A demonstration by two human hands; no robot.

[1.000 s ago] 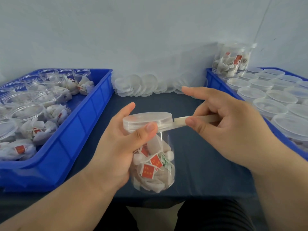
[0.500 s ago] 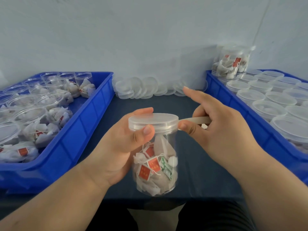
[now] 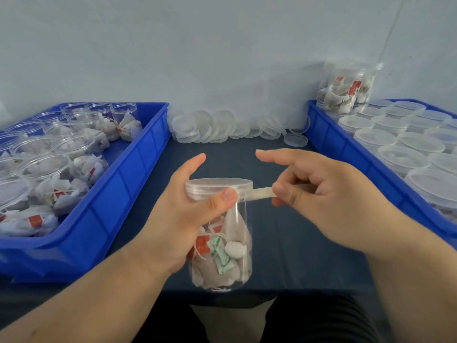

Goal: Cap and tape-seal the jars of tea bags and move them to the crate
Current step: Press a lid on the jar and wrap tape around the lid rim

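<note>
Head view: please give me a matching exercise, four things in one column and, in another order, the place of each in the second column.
Things:
1. tape strip
2. held jar
3. loose lids
4. uncapped jars

Places:
A. in the left crate
B. at the back, between left crate and right crate
C. gripped by the left hand
D. pinched by the right hand

Pairs: 1-D, 2-C, 3-B, 4-A.

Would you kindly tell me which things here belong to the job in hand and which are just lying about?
In the job: jar of tea bags, gripped by the left hand; its lid; tape strip, pinched by the right hand; right crate of capped jars.
Lying about: loose lids by the wall; left crate of uncapped jars; stacked jars at the right crate's far corner.
</note>
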